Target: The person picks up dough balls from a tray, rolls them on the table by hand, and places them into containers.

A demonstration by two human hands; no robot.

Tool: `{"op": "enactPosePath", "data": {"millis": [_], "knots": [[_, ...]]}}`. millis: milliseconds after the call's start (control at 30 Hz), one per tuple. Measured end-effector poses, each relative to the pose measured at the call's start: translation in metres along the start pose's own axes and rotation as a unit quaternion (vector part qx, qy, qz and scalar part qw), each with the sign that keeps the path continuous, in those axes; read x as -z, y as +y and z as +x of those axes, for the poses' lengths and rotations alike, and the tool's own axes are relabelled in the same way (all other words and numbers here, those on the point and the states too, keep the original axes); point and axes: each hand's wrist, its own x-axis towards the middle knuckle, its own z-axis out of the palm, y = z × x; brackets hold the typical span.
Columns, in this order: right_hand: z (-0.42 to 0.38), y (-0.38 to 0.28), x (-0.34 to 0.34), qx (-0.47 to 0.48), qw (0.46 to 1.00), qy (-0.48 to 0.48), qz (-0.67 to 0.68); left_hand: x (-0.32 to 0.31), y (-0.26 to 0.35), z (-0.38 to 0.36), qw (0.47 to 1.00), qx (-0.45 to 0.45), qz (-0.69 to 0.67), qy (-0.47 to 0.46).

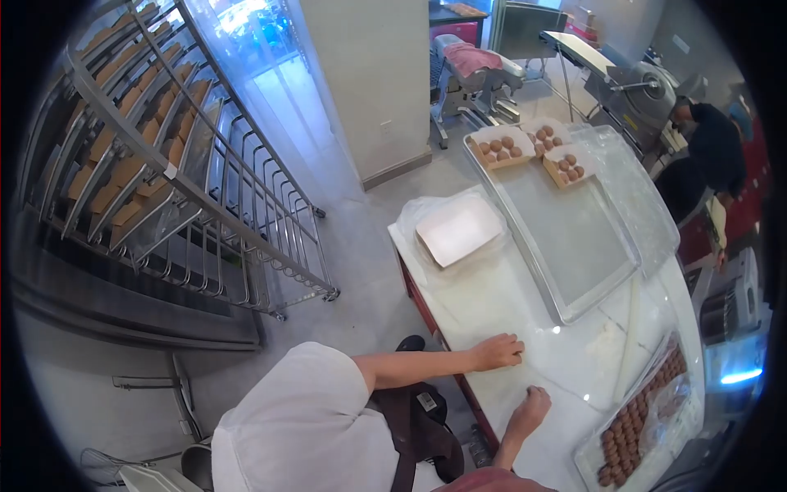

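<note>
My left hand rests on the white marble table, its fingers curled inward; whatever they may hold is too small to make out. Nearer the table's front edge, my right hand is also curled on the surface, with its fingertips hidden. A tray of brown balls, partly under clear plastic, lies beyond my right hand. A large metal tray holds cardboard boxes of brown balls at its far end. Beside it, a white box or stack of sheets sits on plastic.
A tall metal rack loaded with cardboard boxes stands at the left. Behind the table are a wall column and a machine with a pink cloth. Another person bends near equipment at the far right.
</note>
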Motion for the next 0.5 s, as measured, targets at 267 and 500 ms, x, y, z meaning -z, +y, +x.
{"op": "enactPosePath", "data": {"millis": [267,500], "knots": [[-0.044,0.001,-0.007,-0.061,0.995,0.03,0.075,0.024,0.019,-0.018,0.978,0.163,-0.09,-0.095],[-0.018,0.023,-0.006,-0.286,0.939,-0.018,0.19,0.02,0.022,0.007,0.858,0.487,-0.113,-0.12]]}}
